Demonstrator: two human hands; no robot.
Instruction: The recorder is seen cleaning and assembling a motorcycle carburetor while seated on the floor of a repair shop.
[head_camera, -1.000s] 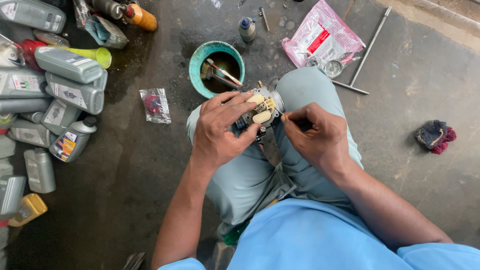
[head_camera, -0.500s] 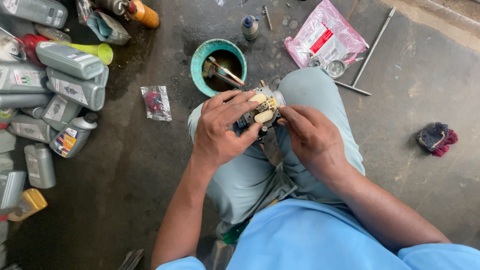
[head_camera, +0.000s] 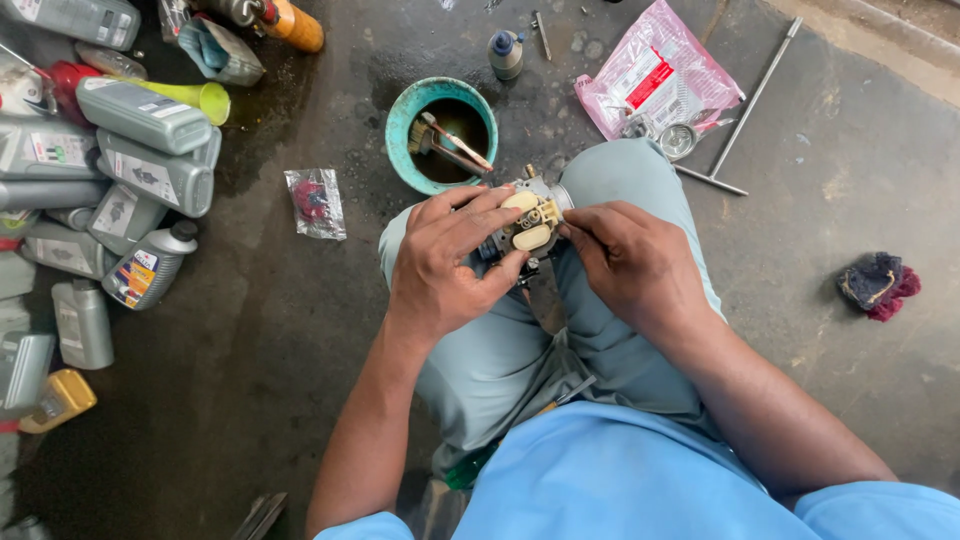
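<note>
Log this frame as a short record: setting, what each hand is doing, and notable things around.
setting: oil-stained concrete floor, person crouched
left hand: grips a carburetor with cream floats
right hand: fingertips at the carburetor's right side
ahead: teal bowl holding a brush
left side: grey oil bottles
right side: pink plastic bag, dark rag

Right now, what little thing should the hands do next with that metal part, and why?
Probably keep the left hand gripping the metal part over the knees while the right hand works its fingertips at the cream float pieces, since they already touch that edge.
</note>
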